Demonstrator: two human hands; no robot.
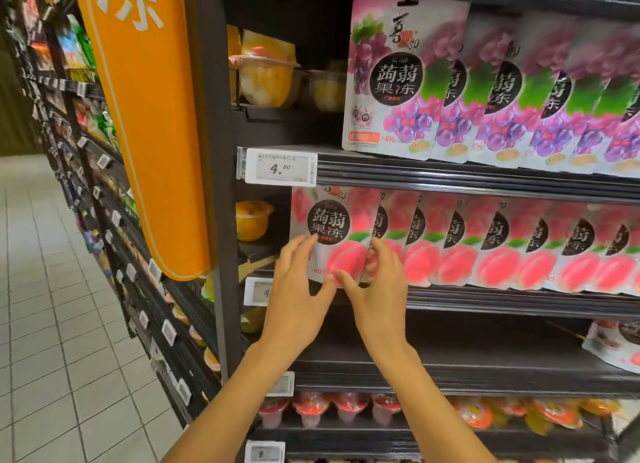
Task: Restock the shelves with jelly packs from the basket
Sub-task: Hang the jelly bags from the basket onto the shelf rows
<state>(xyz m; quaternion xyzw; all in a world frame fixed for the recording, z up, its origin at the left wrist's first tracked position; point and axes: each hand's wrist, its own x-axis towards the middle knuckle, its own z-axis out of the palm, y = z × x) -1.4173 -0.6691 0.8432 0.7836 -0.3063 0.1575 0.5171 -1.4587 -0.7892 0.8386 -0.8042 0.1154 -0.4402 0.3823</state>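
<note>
A row of pink peach jelly packs stands on the middle shelf (519, 301). The frontmost peach jelly pack (332, 234) is at the row's left end. My left hand (298, 289) touches its lower left part with spread fingers. My right hand (377, 282) pinches its lower right edge between thumb and fingers. Purple grape jelly packs (391, 75) fill the shelf above. No basket is in view.
An orange hanging sign (145, 116) sits left of the shelf post. Fruit jelly cups (266, 78) stand behind the packs at left, and more cups (346, 407) line the bottom shelf. The shelf below the peach row holds one pack (613, 341) at far right. A tiled aisle runs left.
</note>
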